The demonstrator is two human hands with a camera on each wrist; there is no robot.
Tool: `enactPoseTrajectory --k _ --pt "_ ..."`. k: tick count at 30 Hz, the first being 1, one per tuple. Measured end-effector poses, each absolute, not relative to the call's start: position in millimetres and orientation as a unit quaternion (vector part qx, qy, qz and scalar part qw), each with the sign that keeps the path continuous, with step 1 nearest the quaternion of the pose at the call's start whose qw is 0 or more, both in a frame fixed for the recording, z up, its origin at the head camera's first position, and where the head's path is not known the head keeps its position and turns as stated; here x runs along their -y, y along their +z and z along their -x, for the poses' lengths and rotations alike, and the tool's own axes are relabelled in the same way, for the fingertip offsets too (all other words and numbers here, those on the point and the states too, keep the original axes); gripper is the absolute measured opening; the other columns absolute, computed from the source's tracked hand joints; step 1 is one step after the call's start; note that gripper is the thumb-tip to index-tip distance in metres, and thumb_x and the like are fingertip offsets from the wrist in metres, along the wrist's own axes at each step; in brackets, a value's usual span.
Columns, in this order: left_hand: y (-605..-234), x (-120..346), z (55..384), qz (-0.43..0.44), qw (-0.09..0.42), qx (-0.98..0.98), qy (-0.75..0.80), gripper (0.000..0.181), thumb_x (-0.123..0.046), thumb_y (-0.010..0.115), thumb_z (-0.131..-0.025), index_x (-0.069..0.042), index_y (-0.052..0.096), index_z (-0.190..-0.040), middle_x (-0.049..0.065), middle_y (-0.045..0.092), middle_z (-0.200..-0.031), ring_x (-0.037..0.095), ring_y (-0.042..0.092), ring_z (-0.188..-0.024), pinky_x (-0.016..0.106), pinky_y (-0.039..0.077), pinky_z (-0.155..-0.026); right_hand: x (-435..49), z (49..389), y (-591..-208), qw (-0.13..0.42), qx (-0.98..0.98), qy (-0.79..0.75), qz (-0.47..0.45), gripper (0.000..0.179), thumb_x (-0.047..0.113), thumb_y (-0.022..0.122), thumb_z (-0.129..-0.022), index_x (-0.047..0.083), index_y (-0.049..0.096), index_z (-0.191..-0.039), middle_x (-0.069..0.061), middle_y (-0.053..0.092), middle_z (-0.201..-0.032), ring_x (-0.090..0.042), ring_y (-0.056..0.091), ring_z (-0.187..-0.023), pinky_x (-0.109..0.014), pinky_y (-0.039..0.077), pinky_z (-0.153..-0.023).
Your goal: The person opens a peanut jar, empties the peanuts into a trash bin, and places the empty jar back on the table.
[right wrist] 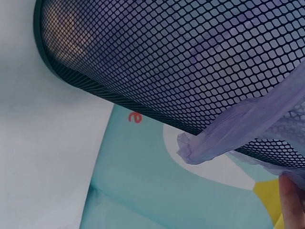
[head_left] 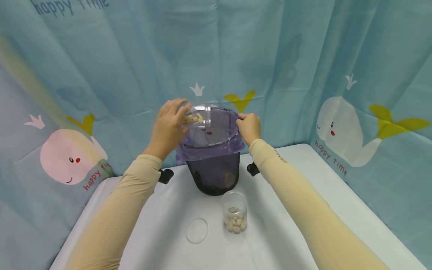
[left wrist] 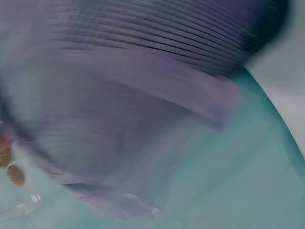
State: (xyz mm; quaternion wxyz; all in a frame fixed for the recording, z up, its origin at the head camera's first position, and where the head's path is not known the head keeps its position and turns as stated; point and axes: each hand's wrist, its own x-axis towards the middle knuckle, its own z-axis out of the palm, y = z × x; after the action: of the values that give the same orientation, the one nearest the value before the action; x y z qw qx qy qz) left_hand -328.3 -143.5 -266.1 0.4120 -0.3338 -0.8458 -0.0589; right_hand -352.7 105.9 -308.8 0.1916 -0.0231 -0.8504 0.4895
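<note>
In the head view my left hand [head_left: 170,125] grips a clear plastic jar [head_left: 202,109], tipped on its side over the bin's opening. Beige nuts [head_left: 195,119] lie along the jar's lower wall. The black mesh bin [head_left: 216,172] stands upright, lined with a thin purple bag [head_left: 216,150] folded over the rim. At the rim's right side, my right hand [head_left: 249,127] pinches the bag's edge. Part of the jar and a few nuts [left wrist: 15,176] show at the left edge of the left wrist view. One finger [right wrist: 291,202] touches the bag in the right wrist view.
In front of the bin, a second clear jar [head_left: 234,212] stands upright, partly filled with nuts. A round clear lid [head_left: 197,230] lies left of it on the white table [head_left: 162,240]. A blue whale-print curtain [head_left: 135,67] hangs close behind and on both sides.
</note>
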Motion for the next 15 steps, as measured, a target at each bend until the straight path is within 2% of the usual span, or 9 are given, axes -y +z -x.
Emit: enactPoseTrajectory --k 2,3,5,8,10,11,15 --pt "-269.4 142.8 329.0 0.345 0.401 0.848 -0.040 0.060 0.006 0.077 -0.074 -0.002 0.055 -0.130 0.022 0.055 -0.139 0.039 0.049 -0.134 0.047 0.032 -0.123 -106.6 352.7 -310.2 0.187 0.850 0.492 0.024 0.035 0.010 0.054 -0.098 0.003 0.063 -0.131 -0.015 0.065 -0.132 -0.021 0.058 -0.066 -0.030 0.053 -0.091" --pt "-270.6 142.2 328.9 0.352 0.394 0.848 -0.030 0.060 0.006 0.076 -0.074 -0.002 0.056 -0.130 0.022 0.056 -0.139 0.039 0.050 -0.133 0.047 0.033 -0.122 -106.9 352.8 -310.8 0.185 0.850 0.492 0.025 0.035 0.009 0.054 -0.098 0.004 0.063 -0.131 -0.015 0.066 -0.131 -0.017 0.053 -0.059 -0.026 0.052 -0.074" --pt "-269.7 140.9 326.8 0.352 0.395 0.848 -0.035 0.060 0.007 0.075 -0.075 -0.002 0.056 -0.130 0.022 0.055 -0.139 0.039 0.049 -0.133 0.048 0.033 -0.122 -107.7 353.1 -312.0 0.180 0.849 0.496 0.027 0.035 0.009 0.053 -0.098 0.005 0.063 -0.131 -0.014 0.067 -0.130 -0.010 0.037 -0.047 -0.022 0.036 -0.051" --pt "-264.2 139.4 325.4 0.336 0.412 0.845 -0.056 0.061 0.005 0.077 -0.075 -0.003 0.054 -0.130 0.022 0.054 -0.140 0.039 0.048 -0.135 0.046 0.029 -0.124 -108.3 354.4 -312.5 0.182 0.849 0.495 0.026 0.035 0.010 0.053 -0.098 0.005 0.063 -0.131 -0.015 0.068 -0.128 -0.009 0.035 -0.044 -0.022 0.034 -0.047" --pt "-263.1 139.1 325.4 0.333 0.409 0.848 -0.055 0.061 0.005 0.078 -0.075 -0.003 0.054 -0.130 0.021 0.054 -0.140 0.039 0.047 -0.135 0.045 0.028 -0.125 -107.8 355.0 -312.1 0.187 0.849 0.493 0.024 0.035 0.010 0.054 -0.098 0.005 0.063 -0.131 -0.015 0.067 -0.128 -0.012 0.037 -0.047 -0.025 0.037 -0.050" --pt "-263.5 139.1 325.6 0.332 0.405 0.851 -0.047 0.061 0.004 0.079 -0.075 -0.004 0.055 -0.130 0.021 0.054 -0.140 0.039 0.047 -0.135 0.045 0.029 -0.125 -107.5 355.2 -312.2 0.189 0.851 0.489 0.025 0.034 0.010 0.054 -0.098 0.005 0.064 -0.130 -0.014 0.067 -0.129 -0.012 0.042 -0.051 -0.027 0.046 -0.058" --pt "-266.3 138.7 324.3 0.343 0.377 0.860 -0.033 0.060 0.005 0.076 -0.076 -0.003 0.056 -0.132 0.022 0.054 -0.140 0.039 0.048 -0.135 0.048 0.032 -0.122 -106.4 355.9 -312.9 0.187 0.852 0.487 0.031 0.034 0.010 0.054 -0.098 0.006 0.064 -0.130 -0.013 0.067 -0.130 -0.014 0.043 -0.054 -0.030 0.047 -0.062"
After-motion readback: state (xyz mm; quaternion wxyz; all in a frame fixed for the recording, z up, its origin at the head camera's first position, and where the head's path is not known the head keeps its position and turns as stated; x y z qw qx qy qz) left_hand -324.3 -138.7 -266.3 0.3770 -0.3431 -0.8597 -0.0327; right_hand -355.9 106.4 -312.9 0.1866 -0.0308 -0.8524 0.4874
